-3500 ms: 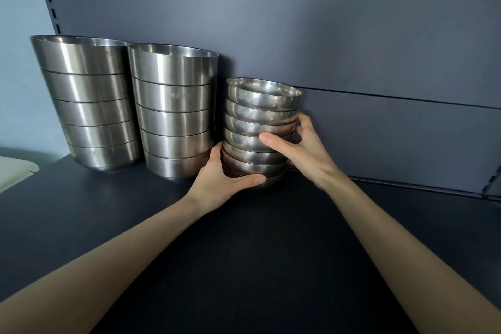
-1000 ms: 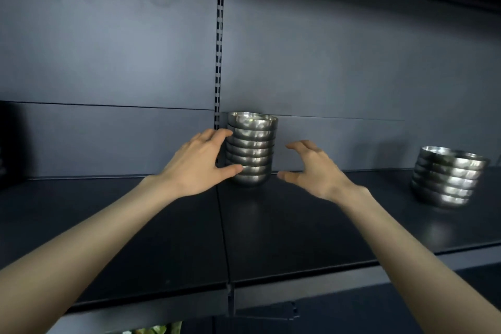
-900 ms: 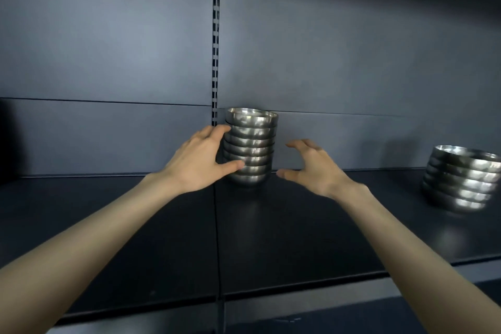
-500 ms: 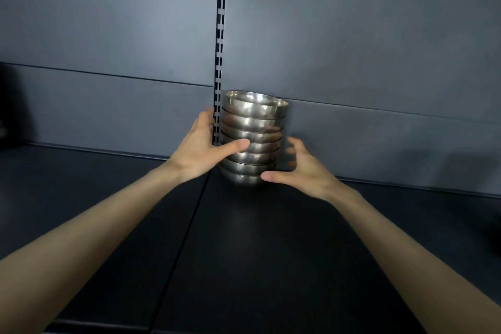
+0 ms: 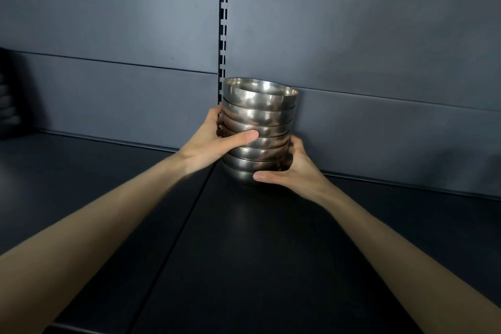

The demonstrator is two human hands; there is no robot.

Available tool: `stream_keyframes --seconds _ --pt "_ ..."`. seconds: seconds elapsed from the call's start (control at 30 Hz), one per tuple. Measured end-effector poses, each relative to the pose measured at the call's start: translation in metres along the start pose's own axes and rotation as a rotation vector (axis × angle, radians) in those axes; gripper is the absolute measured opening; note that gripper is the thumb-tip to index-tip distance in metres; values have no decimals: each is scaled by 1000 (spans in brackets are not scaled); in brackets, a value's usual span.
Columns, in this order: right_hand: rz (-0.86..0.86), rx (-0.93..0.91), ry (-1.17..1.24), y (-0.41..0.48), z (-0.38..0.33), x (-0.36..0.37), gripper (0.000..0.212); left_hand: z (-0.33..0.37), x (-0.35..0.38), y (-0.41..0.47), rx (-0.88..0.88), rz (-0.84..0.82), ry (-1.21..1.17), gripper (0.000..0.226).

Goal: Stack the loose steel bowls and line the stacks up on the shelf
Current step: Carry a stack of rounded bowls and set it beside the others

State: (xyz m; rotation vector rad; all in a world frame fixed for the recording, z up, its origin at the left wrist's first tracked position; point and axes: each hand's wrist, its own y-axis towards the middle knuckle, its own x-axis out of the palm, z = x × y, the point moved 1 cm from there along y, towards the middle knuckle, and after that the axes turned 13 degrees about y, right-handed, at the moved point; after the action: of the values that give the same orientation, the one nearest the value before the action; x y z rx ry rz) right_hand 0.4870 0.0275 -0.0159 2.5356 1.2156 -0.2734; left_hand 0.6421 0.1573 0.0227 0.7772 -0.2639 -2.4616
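both hands (image 5: 211,144) grip the bowl stack (image 5: 257,130) on the shelf (image 5: 244,252).

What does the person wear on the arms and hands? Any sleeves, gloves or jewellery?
Nothing worn shows. The left hand and right hand have no gloves or visible rings. The left forearm and right forearm are bare to the picture's edge: no sleeves, watch or bracelet.

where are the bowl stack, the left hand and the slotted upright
bowl stack (image 5: 259,114): head view, outer wall of an upper bowl
left hand (image 5: 212,142): head view, back of the hand
slotted upright (image 5: 222,35): head view, mid-height on the strip
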Motion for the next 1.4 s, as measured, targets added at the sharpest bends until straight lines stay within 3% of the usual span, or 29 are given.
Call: stream_keyframes --seconds 0.1,0.47,0.67,0.9,1.13,1.4 --pt "3 17 9 1 4 2 133 -3 0 1 -19 0 -6 96" --pt "91 25 64 4 10 3 117 -9 -1 2 1 34 -23 84" --pt "125 8 84 -1 2 5 110 -5 -5 0 10 45 -13 57" --pt "173 -50 75 -19 -23 6 106 14 -17 -13 74 25 -67 55" --pt "147 -93 98 -63 -48 25 92 36 -32 -60 69 72 -49 78" --pt "49 -65 116 -117 -74 87 99 32 -72 -149 -12 131 -43 88"
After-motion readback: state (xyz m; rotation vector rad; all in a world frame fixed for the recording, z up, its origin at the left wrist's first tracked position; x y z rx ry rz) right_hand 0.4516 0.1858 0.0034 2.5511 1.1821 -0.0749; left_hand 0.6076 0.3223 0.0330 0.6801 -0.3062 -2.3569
